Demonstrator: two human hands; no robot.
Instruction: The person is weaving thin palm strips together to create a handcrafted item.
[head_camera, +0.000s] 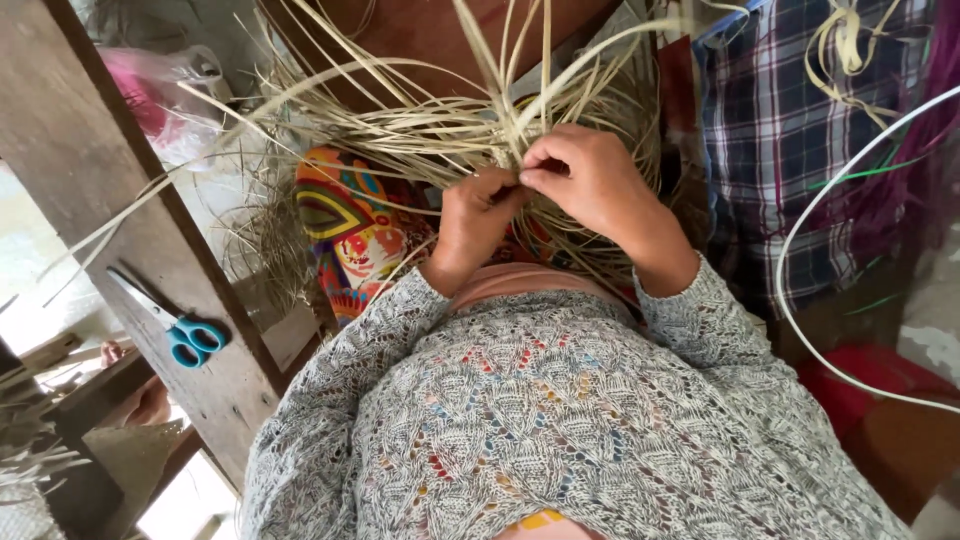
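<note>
1. The left hand (478, 215) and right hand (585, 180) meet fingertip to fingertip, each in a narrow grip pinching thin strips (440, 135) at the same spot.
2. The strips are pale straw-coloured, flat and narrow; they cross in a loose woven tangle just above the hands and fan outward in long curved ends.
3. The tangle lies over the person's lap, on a bright patterned cloth (350, 225) of orange, yellow and red.
4. Both arms wear grey open-knit sleeves (690, 320).
5. To the left, a wooden beam (120, 180) carries scissors (175, 325) with blue handles.
6. To the right hangs a plaid cloth (780, 140), crossed by a white cord (800, 230).
</note>
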